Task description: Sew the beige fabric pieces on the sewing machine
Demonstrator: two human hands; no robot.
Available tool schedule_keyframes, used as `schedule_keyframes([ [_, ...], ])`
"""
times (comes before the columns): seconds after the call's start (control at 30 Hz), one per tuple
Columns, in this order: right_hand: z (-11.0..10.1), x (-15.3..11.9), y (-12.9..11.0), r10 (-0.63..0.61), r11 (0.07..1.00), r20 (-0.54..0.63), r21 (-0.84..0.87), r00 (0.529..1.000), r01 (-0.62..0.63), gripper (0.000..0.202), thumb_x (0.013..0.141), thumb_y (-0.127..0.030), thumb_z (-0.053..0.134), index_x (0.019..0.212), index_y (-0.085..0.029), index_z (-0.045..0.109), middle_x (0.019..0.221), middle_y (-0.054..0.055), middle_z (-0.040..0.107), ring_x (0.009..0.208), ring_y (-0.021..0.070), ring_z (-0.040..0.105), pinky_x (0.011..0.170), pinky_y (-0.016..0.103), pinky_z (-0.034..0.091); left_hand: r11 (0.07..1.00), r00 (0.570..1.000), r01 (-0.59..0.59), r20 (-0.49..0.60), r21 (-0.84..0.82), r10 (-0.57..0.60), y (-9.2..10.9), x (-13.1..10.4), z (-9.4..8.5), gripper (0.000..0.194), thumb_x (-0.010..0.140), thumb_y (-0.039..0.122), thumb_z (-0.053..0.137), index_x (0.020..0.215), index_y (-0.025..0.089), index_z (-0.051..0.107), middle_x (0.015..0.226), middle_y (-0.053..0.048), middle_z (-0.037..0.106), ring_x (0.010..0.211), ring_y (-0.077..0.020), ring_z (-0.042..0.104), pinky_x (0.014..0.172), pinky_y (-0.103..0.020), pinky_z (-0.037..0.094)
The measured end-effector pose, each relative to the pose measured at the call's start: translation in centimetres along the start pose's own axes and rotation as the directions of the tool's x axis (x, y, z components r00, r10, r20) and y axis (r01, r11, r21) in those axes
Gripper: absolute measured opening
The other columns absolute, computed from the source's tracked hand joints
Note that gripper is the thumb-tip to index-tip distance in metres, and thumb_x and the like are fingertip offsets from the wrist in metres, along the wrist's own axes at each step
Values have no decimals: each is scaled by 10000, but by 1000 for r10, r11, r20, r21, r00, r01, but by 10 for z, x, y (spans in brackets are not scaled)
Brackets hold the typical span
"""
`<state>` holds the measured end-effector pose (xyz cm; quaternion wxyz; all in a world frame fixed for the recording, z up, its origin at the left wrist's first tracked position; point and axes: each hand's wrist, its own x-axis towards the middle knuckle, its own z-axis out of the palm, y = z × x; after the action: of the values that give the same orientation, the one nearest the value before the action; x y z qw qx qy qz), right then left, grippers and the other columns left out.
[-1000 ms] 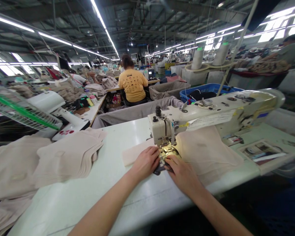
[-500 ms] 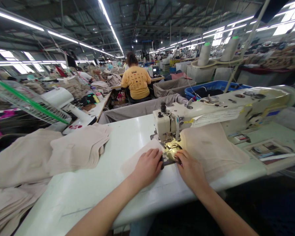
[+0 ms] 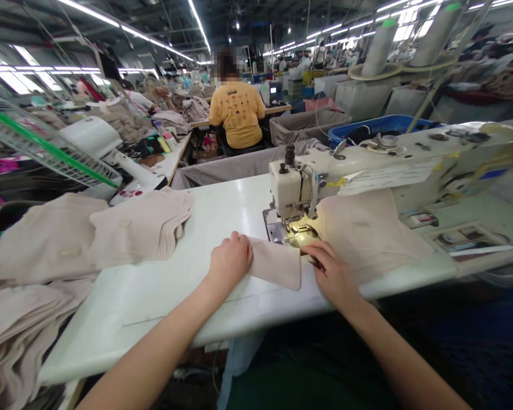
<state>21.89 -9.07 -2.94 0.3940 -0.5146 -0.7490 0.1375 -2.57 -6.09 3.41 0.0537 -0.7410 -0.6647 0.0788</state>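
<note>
A small beige fabric piece (image 3: 276, 263) lies on the white table in front of the sewing machine's needle area (image 3: 297, 228). My left hand (image 3: 231, 256) is closed on its left end, fingers bent over the edge. At the piece's upper right corner are the fingertips of my right hand (image 3: 331, 273). A small dark tool (image 3: 317, 263) shows partly under those fingers; its shape is mostly hidden. The machine head (image 3: 293, 185) stands just beyond both hands, its lamp lighting the metal plate. To the right, a larger beige fabric panel (image 3: 363, 228) lies under the machine arm.
Stacked beige panels (image 3: 141, 228) lie at the left, with more fabric (image 3: 21, 324) below them. Behind these stands a white fan (image 3: 94, 139) with a green rim. A person in a yellow shirt (image 3: 237, 117) sits ahead, near a blue basket (image 3: 385, 128). Thread cones (image 3: 380, 51) stand at upper right.
My left hand has moved left and toward me from the needle area, drawing the small fabric piece out onto the table front. My right hand stays beside the plate. The view has shifted slightly.
</note>
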Motion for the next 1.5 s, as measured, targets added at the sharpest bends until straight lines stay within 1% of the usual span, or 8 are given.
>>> schedule_keyframes([
  [0.33, -12, 0, -14, -72, 995, 209, -54, 975, 85, 478, 743, 23, 474, 1067, -243, 703, 1139, 47, 673, 934, 190, 666, 779, 293, 523, 998, 999, 42, 17, 46, -43, 0, -4, -2, 320, 991, 320, 375, 1044, 113, 614, 1011, -152, 623, 901, -302, 677, 650, -358, 535],
  [0.47, -10, 8, -16, 138, 988, 140, 42, 980, -146, 225, 880, -172, 536, 1053, -223, 670, 1051, 55, 708, 853, 198, 665, 765, 324, 519, 998, 998, 51, 21, 42, -52, 1, -6, -3, 322, 990, 320, 374, 1053, 109, 608, 1010, -153, 624, 906, -303, 680, 654, -358, 533],
  [0.6, -2, 20, -17, 352, 910, 200, 156, 914, -385, 262, 894, -351, 587, 1120, -221, 617, 956, 33, 726, 719, 179, 650, 737, 336, 509, 998, 998, 58, 31, 22, -58, 1, -7, 0, 326, 995, 311, 361, 1078, 103, 598, 1025, -157, 619, 902, -291, 683, 680, -358, 533],
  [0.9, 2, 34, -12, 386, 894, 383, 68, 839, -443, 543, 800, -211, 679, 1319, -195, 519, 822, -23, 635, 829, 193, 642, 827, 331, 465, 996, 997, 74, 22, 40, -75, 1, -12, 6, 343, 1012, 327, 334, 1084, 89, 570, 1038, -158, 608, 858, -285, 693, 657, -348, 531],
  [1.13, -3, 38, -18, 369, 922, 418, -49, 830, -384, 622, 825, -212, 676, 1406, -171, 458, 872, 4, 663, 811, 197, 640, 767, 305, 442, 997, 997, 78, 19, 28, -79, 1, -12, 5, 346, 1015, 332, 338, 1079, 85, 571, 1032, -158, 608, 859, -282, 693, 658, -344, 531],
  [1.33, -9, 28, -20, 331, 942, 350, -178, 876, -285, 617, 851, -262, 676, 1423, -202, 454, 981, 45, 700, 820, 225, 672, 723, 318, 470, 997, 997, 70, 11, 39, -71, -1, -13, 9, 338, 1019, 331, 346, 1063, 86, 574, 1025, -154, 606, 850, -279, 689, 648, -342, 522],
  [1.43, -12, 16, -19, 158, 973, 293, -207, 943, -98, 458, 881, -198, 631, 1330, -194, 540, 1224, 107, 655, 968, 239, 680, 791, 336, 508, 997, 997, 70, 10, 29, -70, -3, -13, 7, 330, 1021, 329, 357, 1054, 88, 579, 1016, -152, 606, 834, -273, 684, 646, -346, 519],
  [1.5, -12, 9, -18, 13, 976, 347, -209, 938, 64, 339, 902, -107, 552, 1221, -206, 611, 1307, 92, 635, 1015, 224, 679, 798, 319, 522, 996, 996, 89, 4, 29, -90, -1, -13, 3, 305, 1012, 317, 389, 1046, 89, 589, 997, -152, 609, 856, -285, 674, 639, -351, 516],
])
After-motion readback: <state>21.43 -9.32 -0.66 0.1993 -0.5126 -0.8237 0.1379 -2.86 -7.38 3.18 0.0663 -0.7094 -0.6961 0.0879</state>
